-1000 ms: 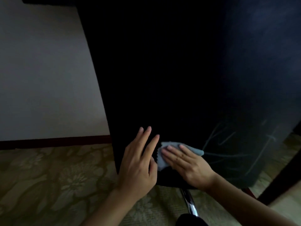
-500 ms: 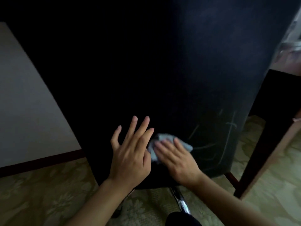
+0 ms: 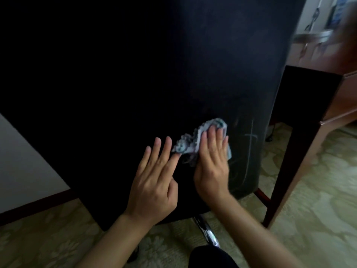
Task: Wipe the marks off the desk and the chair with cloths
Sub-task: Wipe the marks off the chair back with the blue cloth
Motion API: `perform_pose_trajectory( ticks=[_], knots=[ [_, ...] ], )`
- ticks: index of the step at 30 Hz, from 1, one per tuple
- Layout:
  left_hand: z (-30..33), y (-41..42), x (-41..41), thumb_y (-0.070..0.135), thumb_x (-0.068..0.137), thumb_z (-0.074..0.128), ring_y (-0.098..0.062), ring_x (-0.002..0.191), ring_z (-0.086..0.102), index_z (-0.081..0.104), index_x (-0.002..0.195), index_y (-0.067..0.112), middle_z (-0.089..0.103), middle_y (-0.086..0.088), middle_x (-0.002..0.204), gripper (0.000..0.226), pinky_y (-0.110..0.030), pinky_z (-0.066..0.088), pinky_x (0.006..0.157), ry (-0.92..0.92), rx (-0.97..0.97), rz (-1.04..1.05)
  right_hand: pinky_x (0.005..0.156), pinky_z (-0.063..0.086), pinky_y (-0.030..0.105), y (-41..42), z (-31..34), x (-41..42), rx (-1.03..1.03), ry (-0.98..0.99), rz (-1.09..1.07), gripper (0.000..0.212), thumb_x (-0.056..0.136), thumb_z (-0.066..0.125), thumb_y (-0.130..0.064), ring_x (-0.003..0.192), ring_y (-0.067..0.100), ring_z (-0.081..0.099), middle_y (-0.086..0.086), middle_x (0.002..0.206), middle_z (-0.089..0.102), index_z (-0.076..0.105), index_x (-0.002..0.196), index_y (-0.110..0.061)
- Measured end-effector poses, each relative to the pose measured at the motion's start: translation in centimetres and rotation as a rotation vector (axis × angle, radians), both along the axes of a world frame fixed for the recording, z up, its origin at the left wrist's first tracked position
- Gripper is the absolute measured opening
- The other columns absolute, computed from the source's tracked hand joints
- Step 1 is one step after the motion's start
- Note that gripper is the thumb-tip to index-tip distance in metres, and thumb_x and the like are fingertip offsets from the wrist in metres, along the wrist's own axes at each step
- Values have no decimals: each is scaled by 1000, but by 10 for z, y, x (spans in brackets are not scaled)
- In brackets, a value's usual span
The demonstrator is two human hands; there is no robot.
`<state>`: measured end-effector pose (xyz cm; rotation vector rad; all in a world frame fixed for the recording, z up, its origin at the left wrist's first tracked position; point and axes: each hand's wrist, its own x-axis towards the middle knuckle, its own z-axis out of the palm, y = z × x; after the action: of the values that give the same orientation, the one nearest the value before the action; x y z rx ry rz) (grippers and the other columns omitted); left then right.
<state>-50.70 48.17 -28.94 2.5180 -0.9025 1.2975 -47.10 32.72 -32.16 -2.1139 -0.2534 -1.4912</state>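
Observation:
The black chair back (image 3: 154, 74) fills most of the head view, with pale chalk-like marks (image 3: 250, 144) near its lower right edge. My right hand (image 3: 211, 161) presses a crumpled light blue cloth (image 3: 190, 141) flat against the chair back, just left of the marks. My left hand (image 3: 156, 180) lies flat on the chair beside it, fingers spread, its fingertips near the cloth's left end. The wooden desk (image 3: 336, 105) stands to the right.
A chrome chair leg (image 3: 206, 231) runs down below my hands. The dark desk leg (image 3: 286, 171) stands close to the chair's right edge. Patterned carpet (image 3: 309, 209) covers the floor and a white wall (image 3: 23, 161) with dark skirting lies left.
My right hand slid the cloth up and right toward the marks, and the cloth bunched up. The view shifted, bringing more of the desk into sight at right.

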Motion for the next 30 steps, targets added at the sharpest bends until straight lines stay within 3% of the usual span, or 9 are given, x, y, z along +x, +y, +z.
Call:
perform_pose_trajectory(
  ticks=[3, 7, 12, 17, 20, 22, 26, 28, 30],
  knots=[
    [5, -7, 5, -5, 80, 56, -39, 143, 35, 44, 140, -5, 37, -25, 150, 61, -52, 27, 119, -9, 17, -32, 116, 23, 60, 29, -18, -14, 143, 108, 42, 43, 105, 34, -17, 144, 39, 23, 24, 151, 28, 41, 139, 8],
    [17, -15, 14, -4, 85, 47, -38, 146, 28, 37, 144, -5, 34, -25, 152, 60, -49, 21, 122, -6, -4, -82, 121, 15, 51, 44, -7, -5, 184, 63, 127, 44, 106, 39, -27, 147, 35, 22, 17, 156, 26, 45, 141, 0],
    [16, -24, 16, -6, 82, 56, -36, 146, 28, 48, 140, 1, 38, -18, 152, 59, -51, 22, 121, -11, 77, -129, 121, 18, 50, 33, -62, -8, 295, 162, -17, 46, 104, 43, -21, 150, 29, 17, 17, 156, 27, 41, 143, 2],
    [5, -28, 18, -5, 77, 58, -36, 144, 33, 65, 127, 8, 47, -14, 147, 52, -57, 20, 119, -67, 184, -81, 119, 22, 52, 52, -117, -27, 1057, 473, -77, 41, 98, 36, -9, 150, 25, 14, 13, 160, 23, 48, 137, -5],
    [1, -28, 20, -1, 76, 58, -35, 144, 34, 69, 123, 11, 48, -14, 147, 49, -58, 18, 119, -89, 237, -55, 123, 15, 35, 53, -96, -24, 1443, 607, -144, 56, 101, 30, -6, 151, 21, 12, 7, 164, 8, 19, 154, -22],
    [1, -25, 21, 0, 78, 56, -34, 143, 35, 70, 121, 12, 49, -12, 146, 47, -57, 18, 118, -97, 242, -53, 121, 4, 27, 53, -71, -21, 1261, 459, -129, 61, 99, 31, 2, 152, 15, 0, 4, 164, 7, 16, 151, -26],
    [5, -22, 25, 1, 79, 55, -32, 142, 37, 72, 117, 13, 50, -12, 144, 43, -55, 19, 118, -126, 243, -76, 124, 7, 44, 37, -36, -2, 662, 211, -71, 56, 97, 35, -6, 152, 27, 4, 13, 161, 15, 21, 152, -2],
    [3, -24, 24, 0, 78, 55, -34, 141, 38, 73, 115, 12, 51, -13, 144, 43, -58, 20, 117, -116, 233, -75, 124, 7, 45, 25, -45, 2, 609, 213, -92, 59, 97, 35, -7, 152, 25, 2, 9, 162, 12, 14, 152, -4],
    [1, -27, 21, 0, 75, 56, -36, 141, 39, 73, 115, 11, 51, -13, 144, 45, -62, 20, 115, -111, 230, -69, 124, 7, 42, 17, -71, -6, 775, 291, -119, 64, 96, 37, -2, 152, 16, -1, 0, 163, 5, 10, 154, -11]
  ],
)
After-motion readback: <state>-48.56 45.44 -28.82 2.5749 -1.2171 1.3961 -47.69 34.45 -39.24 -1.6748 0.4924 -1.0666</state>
